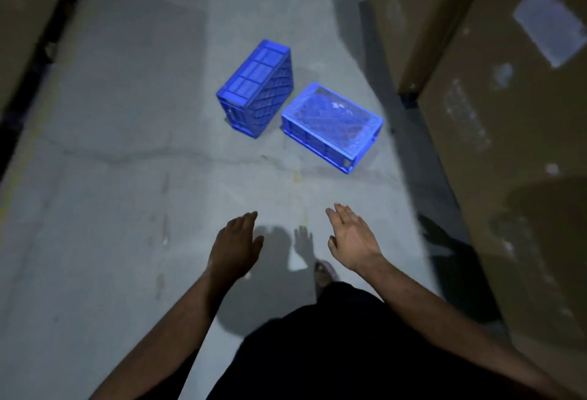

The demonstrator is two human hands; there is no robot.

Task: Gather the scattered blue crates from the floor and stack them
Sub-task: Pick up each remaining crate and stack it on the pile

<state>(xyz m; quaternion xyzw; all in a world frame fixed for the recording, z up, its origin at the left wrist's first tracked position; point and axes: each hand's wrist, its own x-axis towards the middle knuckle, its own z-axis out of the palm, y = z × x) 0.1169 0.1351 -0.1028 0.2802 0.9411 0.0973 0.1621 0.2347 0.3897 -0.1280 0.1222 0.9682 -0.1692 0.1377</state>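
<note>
Two blue plastic crates lie on the grey concrete floor ahead of me. The left crate [255, 89] is tipped on its side, its ribbed wall facing up. The right crate [332, 124] sits flat with a pale, shiny surface showing on top; the two are close together, corners nearly touching. My left hand [235, 245] and my right hand [352, 237] are stretched forward, palms down, fingers apart, holding nothing. Both hands are well short of the crates, nearer to me.
Tall brown cardboard boxes [495, 113] wall off the right side, with a white label [548, 23] on one. A dark rack or edge [38, 59] runs along the left. My foot [324, 274] shows below my hands. Bare floor [127, 177] spreads to the left.
</note>
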